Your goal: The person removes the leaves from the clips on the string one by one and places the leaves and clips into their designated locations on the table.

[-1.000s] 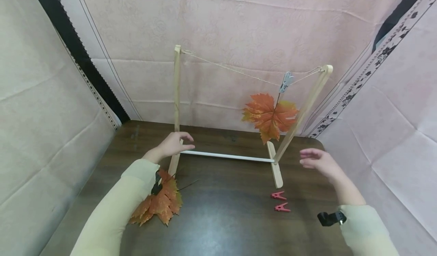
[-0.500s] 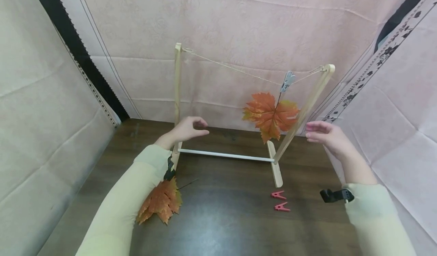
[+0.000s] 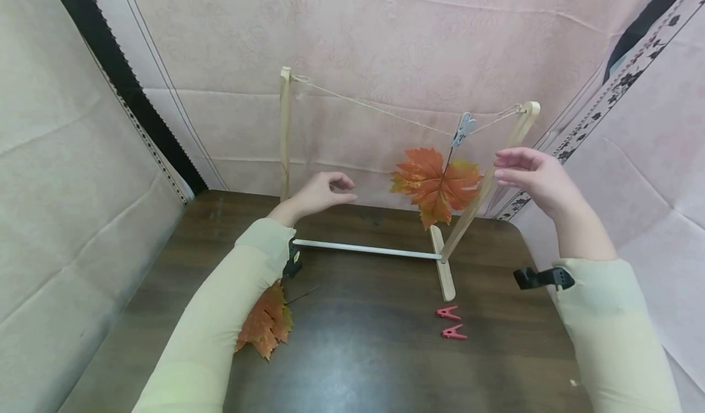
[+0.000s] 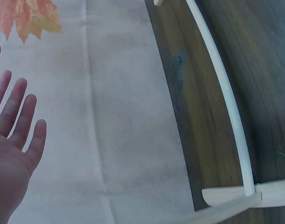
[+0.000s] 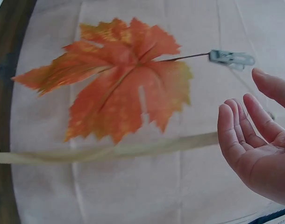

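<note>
Handling the leaf [image 3: 435, 183], hung at the right from the sagging line [image 3: 385, 112] by a blue peg [image 3: 464, 130], probably calls for a light touch. The right hand [image 3: 542, 177] has loosely bent fingers, apart from the thumb, grasping nothing; whether they touch the right post [image 3: 469, 217] cannot be told. The left hand [image 3: 322, 193], left of the leaf, is relaxed and bare.

At six o'clock, a glossy brown tabletop [image 3: 380, 364] with streaky wood grain; at four, a tiny white scrap [image 3: 575, 383] upon it. At twelve, a creased pale pink cloth [image 3: 374, 40]. At nine, a whitish cloth [image 3: 66, 180]; at ten, a slanting black band [image 3: 117, 82]. At two, a black-flowered border [image 3: 628, 81]; at three, another pale cloth [image 3: 650, 217].
</note>
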`<state>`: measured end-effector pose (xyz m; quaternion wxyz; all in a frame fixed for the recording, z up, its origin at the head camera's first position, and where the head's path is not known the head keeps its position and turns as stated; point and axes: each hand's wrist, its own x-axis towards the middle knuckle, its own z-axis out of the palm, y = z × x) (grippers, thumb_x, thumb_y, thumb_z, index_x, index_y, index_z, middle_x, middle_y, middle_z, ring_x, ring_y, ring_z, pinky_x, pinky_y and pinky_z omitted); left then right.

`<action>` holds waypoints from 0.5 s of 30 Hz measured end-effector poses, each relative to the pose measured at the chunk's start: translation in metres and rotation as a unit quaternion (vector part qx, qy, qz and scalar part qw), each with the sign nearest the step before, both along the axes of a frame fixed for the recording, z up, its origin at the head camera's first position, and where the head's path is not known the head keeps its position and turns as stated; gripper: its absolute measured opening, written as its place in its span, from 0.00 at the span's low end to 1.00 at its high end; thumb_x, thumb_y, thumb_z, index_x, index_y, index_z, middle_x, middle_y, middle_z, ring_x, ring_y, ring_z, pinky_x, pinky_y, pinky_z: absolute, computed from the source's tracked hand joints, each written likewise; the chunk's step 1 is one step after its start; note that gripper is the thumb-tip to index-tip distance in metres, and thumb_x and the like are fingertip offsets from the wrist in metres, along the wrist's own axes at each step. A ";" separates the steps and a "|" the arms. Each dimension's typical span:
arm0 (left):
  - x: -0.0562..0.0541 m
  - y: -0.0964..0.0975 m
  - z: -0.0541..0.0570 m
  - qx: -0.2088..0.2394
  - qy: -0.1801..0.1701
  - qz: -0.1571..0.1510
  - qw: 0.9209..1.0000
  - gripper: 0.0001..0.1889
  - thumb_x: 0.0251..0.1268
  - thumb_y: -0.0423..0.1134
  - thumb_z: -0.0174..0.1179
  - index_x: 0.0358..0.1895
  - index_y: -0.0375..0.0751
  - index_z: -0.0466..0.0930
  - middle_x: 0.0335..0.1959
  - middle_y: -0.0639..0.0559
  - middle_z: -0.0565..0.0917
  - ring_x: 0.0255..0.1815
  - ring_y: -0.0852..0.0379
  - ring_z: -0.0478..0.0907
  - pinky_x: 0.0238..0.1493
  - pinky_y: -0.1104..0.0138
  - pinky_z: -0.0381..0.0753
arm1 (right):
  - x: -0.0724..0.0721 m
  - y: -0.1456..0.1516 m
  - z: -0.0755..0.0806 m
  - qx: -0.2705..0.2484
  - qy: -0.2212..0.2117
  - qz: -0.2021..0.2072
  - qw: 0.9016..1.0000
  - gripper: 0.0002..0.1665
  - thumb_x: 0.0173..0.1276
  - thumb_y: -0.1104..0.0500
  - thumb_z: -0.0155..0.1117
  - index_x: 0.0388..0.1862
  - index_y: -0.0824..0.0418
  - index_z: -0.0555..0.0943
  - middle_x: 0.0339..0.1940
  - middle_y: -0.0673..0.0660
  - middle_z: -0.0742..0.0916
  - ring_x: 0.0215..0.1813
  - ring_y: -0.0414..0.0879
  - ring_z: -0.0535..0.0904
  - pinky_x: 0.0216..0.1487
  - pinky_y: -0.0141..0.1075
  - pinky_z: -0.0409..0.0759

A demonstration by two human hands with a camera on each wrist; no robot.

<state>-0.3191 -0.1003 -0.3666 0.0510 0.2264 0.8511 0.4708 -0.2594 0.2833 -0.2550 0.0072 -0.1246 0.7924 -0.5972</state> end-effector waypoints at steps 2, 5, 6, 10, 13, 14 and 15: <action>-0.002 0.005 0.001 0.010 0.000 -0.003 1.000 0.16 0.58 0.41 0.65 0.47 0.37 0.78 0.50 0.41 0.80 0.51 0.49 0.76 0.56 0.59 0.73 | -0.001 -0.005 0.007 0.008 0.006 -0.010 1.000 0.17 0.62 0.70 0.62 0.42 0.48 0.79 0.40 0.39 0.84 0.42 0.31 0.80 0.40 0.23 0.78; -0.006 0.010 0.003 0.017 0.003 -0.008 1.000 0.16 0.57 0.40 0.65 0.47 0.36 0.78 0.50 0.40 0.80 0.52 0.49 0.76 0.57 0.59 0.72 | -0.003 -0.011 0.016 0.005 0.015 -0.019 1.000 0.17 0.61 0.69 0.63 0.43 0.48 0.79 0.40 0.40 0.84 0.43 0.32 0.80 0.40 0.24 0.78; -0.007 0.012 0.004 0.019 0.005 -0.009 1.000 0.16 0.57 0.40 0.66 0.46 0.36 0.78 0.51 0.39 0.80 0.52 0.49 0.76 0.57 0.59 0.72 | -0.003 -0.013 0.019 -0.005 0.015 -0.017 1.000 0.17 0.61 0.70 0.63 0.43 0.49 0.79 0.40 0.41 0.84 0.43 0.32 0.80 0.40 0.24 0.78; -0.011 0.019 0.010 0.021 0.004 -0.012 1.000 0.17 0.57 0.41 0.65 0.47 0.37 0.78 0.51 0.40 0.79 0.54 0.48 0.74 0.58 0.58 0.72 | -0.005 -0.020 0.031 -0.037 0.023 -0.008 0.999 0.17 0.60 0.70 0.63 0.44 0.52 0.80 0.41 0.43 0.84 0.43 0.33 0.81 0.39 0.24 0.79; -0.014 0.027 0.017 0.020 0.001 -0.013 1.000 0.18 0.58 0.42 0.65 0.49 0.39 0.77 0.52 0.44 0.79 0.56 0.49 0.73 0.58 0.58 0.72 | -0.008 -0.026 0.040 -0.062 0.026 0.002 0.998 0.17 0.60 0.71 0.63 0.45 0.55 0.80 0.41 0.45 0.84 0.42 0.35 0.81 0.39 0.25 0.79; -0.015 0.031 0.020 0.018 0.001 -0.014 1.000 0.18 0.58 0.43 0.64 0.50 0.40 0.77 0.52 0.46 0.78 0.57 0.50 0.72 0.58 0.59 0.71 | -0.009 -0.029 0.043 -0.068 0.027 0.004 0.997 0.17 0.59 0.71 0.64 0.46 0.56 0.79 0.42 0.46 0.83 0.41 0.36 0.81 0.38 0.25 0.80; -0.016 0.034 0.022 0.018 0.002 -0.014 1.000 0.19 0.58 0.44 0.64 0.50 0.41 0.77 0.53 0.47 0.78 0.57 0.50 0.72 0.58 0.59 0.71 | -0.010 -0.031 0.046 -0.069 0.027 0.004 0.997 0.18 0.59 0.71 0.64 0.46 0.56 0.78 0.42 0.47 0.83 0.41 0.36 0.81 0.38 0.25 0.80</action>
